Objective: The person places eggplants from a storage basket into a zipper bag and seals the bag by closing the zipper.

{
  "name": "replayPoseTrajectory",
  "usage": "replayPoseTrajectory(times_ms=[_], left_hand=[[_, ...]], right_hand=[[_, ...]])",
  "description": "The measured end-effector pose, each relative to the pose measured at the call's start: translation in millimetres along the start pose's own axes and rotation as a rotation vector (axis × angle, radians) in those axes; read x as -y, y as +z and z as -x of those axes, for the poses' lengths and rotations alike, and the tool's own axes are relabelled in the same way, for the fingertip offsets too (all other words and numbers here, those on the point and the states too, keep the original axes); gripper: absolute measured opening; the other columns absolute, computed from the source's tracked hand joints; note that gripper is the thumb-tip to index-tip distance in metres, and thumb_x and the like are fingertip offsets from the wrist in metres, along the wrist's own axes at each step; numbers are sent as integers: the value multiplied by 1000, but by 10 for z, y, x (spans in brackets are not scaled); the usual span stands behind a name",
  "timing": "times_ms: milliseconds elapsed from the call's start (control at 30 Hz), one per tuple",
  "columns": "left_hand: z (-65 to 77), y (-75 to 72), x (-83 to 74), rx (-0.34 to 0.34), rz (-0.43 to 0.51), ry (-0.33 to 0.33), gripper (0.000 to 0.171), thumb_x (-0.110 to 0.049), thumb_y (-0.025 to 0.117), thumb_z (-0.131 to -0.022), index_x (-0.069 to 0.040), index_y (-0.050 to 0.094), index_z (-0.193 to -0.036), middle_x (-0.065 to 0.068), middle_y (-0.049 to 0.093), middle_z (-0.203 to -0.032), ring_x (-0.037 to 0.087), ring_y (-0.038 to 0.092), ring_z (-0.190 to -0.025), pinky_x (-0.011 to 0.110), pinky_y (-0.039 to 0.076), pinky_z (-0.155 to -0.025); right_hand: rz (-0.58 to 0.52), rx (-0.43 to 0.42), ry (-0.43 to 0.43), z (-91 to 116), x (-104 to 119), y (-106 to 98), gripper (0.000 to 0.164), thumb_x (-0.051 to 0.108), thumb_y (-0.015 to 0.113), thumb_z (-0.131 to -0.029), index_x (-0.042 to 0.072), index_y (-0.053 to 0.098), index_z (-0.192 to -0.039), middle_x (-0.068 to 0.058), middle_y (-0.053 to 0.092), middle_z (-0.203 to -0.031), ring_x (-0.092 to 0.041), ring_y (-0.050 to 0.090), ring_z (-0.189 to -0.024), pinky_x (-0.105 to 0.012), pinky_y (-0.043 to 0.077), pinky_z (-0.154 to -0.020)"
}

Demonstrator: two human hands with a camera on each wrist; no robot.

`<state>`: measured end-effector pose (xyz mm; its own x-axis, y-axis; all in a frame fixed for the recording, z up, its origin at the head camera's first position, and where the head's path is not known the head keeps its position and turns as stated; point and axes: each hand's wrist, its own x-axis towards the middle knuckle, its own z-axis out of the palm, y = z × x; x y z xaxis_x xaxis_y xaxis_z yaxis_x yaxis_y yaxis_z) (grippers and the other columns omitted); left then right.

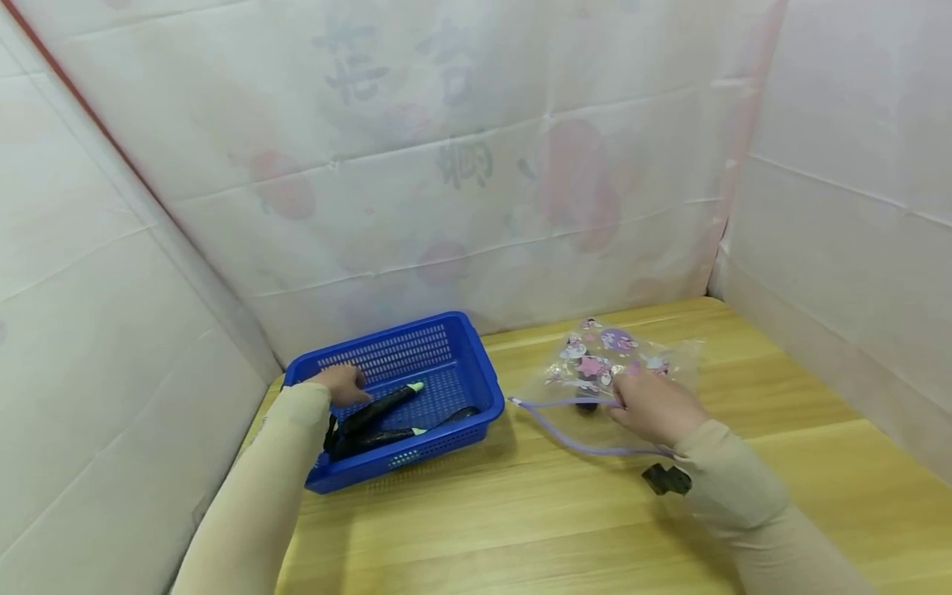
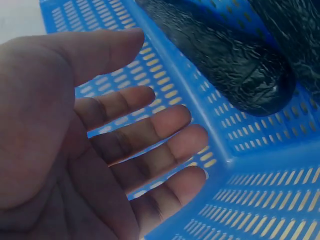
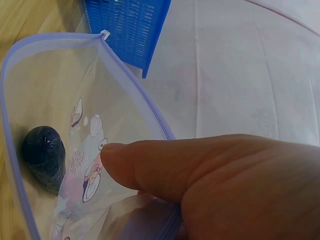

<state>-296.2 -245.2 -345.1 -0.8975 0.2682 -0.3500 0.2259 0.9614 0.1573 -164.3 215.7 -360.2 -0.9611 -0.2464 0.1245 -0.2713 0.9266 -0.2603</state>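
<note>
My left hand (image 1: 344,384) is inside the blue basket (image 1: 487,380) at its left end. Its fingers are straight and spread, holding nothing, in the left wrist view. Close beside them lies a dark eggplant (image 2: 225,60) with a shiny, wrinkled surface. More eggplants lie along the basket's near side, some with pale green tips. On the right, my right hand (image 1: 658,405) pinches the purple-edged rim of a clear zip bag (image 3: 135,92), thumb on the inner side. The bag's mouth gapes, and a dark eggplant (image 3: 45,155) lies inside it.
The wooden table (image 1: 476,529) carries both basket and bag. Pale printed cloth walls (image 1: 461,207) rise behind and at both sides, with the basket close to the left and back ones. A small black piece (image 1: 667,479) shows by the right wrist.
</note>
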Motion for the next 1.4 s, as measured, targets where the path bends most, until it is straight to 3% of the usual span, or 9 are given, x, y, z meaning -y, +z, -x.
replayPoseTrajectory(times_ms=[300, 633, 1000, 1400], left_hand=[[-53, 110, 93, 31, 108, -74, 54, -31, 70, -88, 3, 56, -128, 21, 57, -123, 36, 56, -110, 48, 50, -84], [-102, 202, 136, 74, 177, -106, 60, -32, 77, -82, 1, 55, -128, 17, 59, -119, 31, 60, -101, 45, 52, -78], [-115, 265, 154, 100, 131, -109, 59, -31, 78, -80, -1, 58, -126, 17, 58, -123, 38, 54, -114, 51, 49, -86], [-134, 264, 147, 104, 79, -92, 51, -25, 77, -81, -1, 62, -123, 14, 62, -117, 35, 57, -109, 49, 51, -83]], right_hand=[[1, 12, 9, -13, 21, 25, 27, 25, 69, -84, 16, 50, -66, 2, 48, -64, -14, 46, -55, -31, 38, -49], [11, 9, 7, -7, 33, 32, 27, 25, 68, -84, 16, 51, -66, 3, 48, -63, -13, 46, -54, -32, 39, -49], [25, -3, 7, 10, 33, 37, 27, 25, 68, -85, 16, 51, -66, 2, 47, -64, -14, 46, -56, -33, 39, -50], [4, -3, 1, 1, 34, 17, 26, 23, 68, -84, 15, 51, -67, 2, 48, -64, -14, 46, -54, -32, 39, -48]])
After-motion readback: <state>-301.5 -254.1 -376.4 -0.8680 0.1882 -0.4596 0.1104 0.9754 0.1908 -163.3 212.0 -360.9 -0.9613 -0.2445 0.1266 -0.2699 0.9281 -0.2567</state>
